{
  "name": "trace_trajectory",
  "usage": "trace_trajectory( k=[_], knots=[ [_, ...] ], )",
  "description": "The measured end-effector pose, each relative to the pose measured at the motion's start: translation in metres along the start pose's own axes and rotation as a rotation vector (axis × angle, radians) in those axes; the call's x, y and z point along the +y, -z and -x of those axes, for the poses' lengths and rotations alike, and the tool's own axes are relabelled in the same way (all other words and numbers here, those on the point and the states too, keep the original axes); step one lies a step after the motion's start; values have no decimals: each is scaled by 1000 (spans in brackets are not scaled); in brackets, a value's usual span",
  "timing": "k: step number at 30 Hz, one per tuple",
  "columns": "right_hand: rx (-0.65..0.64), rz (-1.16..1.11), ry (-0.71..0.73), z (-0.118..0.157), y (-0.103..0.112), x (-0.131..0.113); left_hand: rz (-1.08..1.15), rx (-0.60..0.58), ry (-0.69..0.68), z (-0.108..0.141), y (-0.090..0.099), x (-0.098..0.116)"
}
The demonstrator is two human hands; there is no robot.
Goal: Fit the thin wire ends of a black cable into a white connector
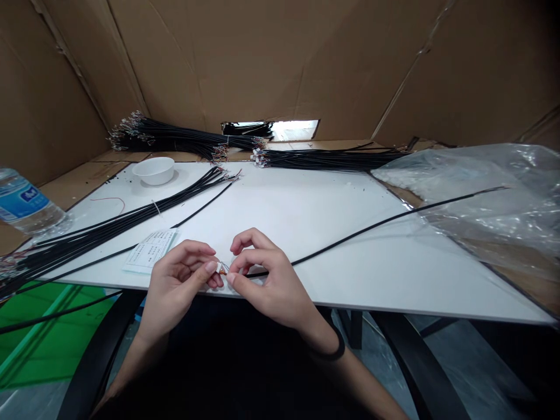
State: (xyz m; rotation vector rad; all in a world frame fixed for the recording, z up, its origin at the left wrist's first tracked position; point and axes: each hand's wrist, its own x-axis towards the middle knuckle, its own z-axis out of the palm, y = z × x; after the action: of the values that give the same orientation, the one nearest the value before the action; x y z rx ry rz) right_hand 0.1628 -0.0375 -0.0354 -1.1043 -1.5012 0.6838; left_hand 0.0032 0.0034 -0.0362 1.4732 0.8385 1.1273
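My left hand (pixel 186 277) pinches a small white connector (pixel 219 268) between thumb and fingers, near the table's front edge. Close beside it, my right hand (pixel 266 274) has thumb and forefinger pressed together on the thin wires (pixel 226 269) at the end of a black cable (pixel 341 240). An orange or brown wire shows between the two hands. From under my right hand the cable runs off to the right, its far end of bare thin wires reaching over the plastic bag. The fingertips hide just how the wires meet the connector.
Black cable bundles lie at the left (pixel 126 224), back left (pixel 184 137) and back middle (pixel 324 158). Around the white table (pixel 371 268) are a white bowl (pixel 154 171), a printed card (pixel 151 252), a water bottle (pixel 28 201) and a clear plastic bag (pixel 494 198). Cardboard walls (pixel 280 58) enclose the back.
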Motion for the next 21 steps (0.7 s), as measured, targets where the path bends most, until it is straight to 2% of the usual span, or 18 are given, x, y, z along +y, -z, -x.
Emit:
trace_trajectory(
  k=[6,10,14,21],
  knots=[
    [-13,-20,-30,1,1,-1,37,7,1,0,0,-2],
    [-49,-71,-54,1,4,0,54,-36,-17,-1,1,-4],
    [-82,-102,-47,1,5,0,44,20,-13,1,-1,-1],
    [-111,-107,-9,1,4,-1,60,36,-44,3,-6,1]
  ],
)
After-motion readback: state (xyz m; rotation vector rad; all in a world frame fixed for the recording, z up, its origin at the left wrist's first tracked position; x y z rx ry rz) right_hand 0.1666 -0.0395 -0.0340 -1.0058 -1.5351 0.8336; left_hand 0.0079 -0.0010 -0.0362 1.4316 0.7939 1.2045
